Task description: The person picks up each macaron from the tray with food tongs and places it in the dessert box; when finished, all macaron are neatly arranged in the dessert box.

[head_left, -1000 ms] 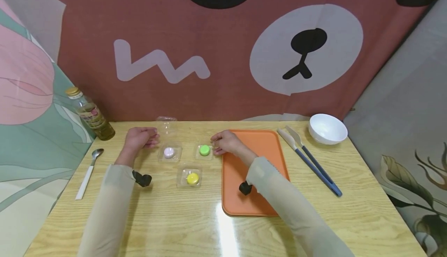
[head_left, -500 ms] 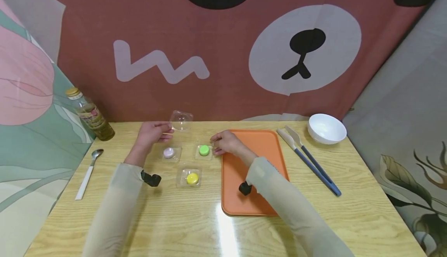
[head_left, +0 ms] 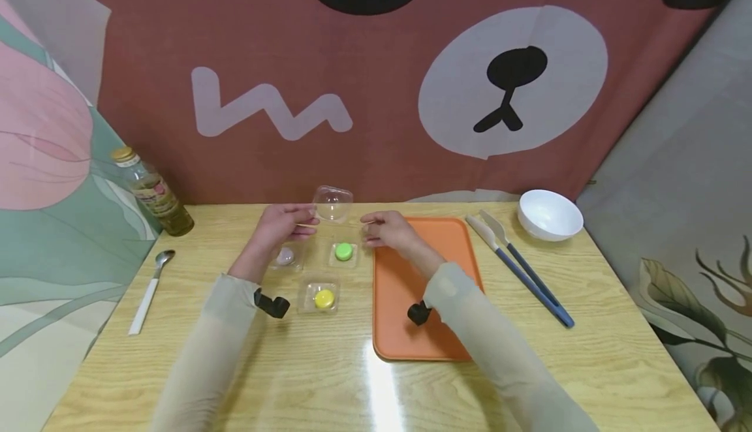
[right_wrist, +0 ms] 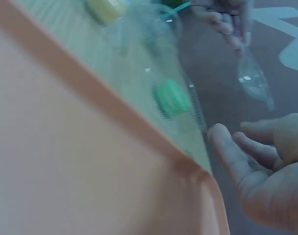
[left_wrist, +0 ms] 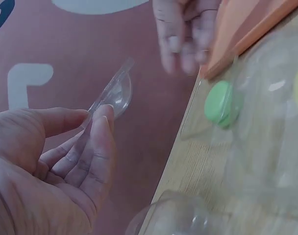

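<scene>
My left hand (head_left: 281, 226) pinches a clear plastic lid (head_left: 333, 205) by its edge between thumb and fingers, above the table's far edge. The left wrist view shows the domed lid (left_wrist: 122, 93) tilted at the fingertips. My right hand (head_left: 390, 231) is just right of the lid, fingers extended and apart from it, over the tray's far left corner. Below the hands, a green macaron (head_left: 343, 251) sits in a clear case. A lilac macaron (head_left: 285, 256), partly behind the left hand, and a yellow macaron (head_left: 324, 299) sit in similar cases.
An orange tray (head_left: 423, 327) lies under the right forearm. Tongs (head_left: 531, 278) with blue handles and a white bowl (head_left: 550, 215) are at the right. A spoon (head_left: 149, 295) and an oil bottle (head_left: 155, 194) stand at the left. A printed cloth (head_left: 382, 158) hangs behind.
My left hand has moved right with the lid, from beyond the lilac macaron to near the right hand. The right hand has shifted slightly up and right. The macarons stay put.
</scene>
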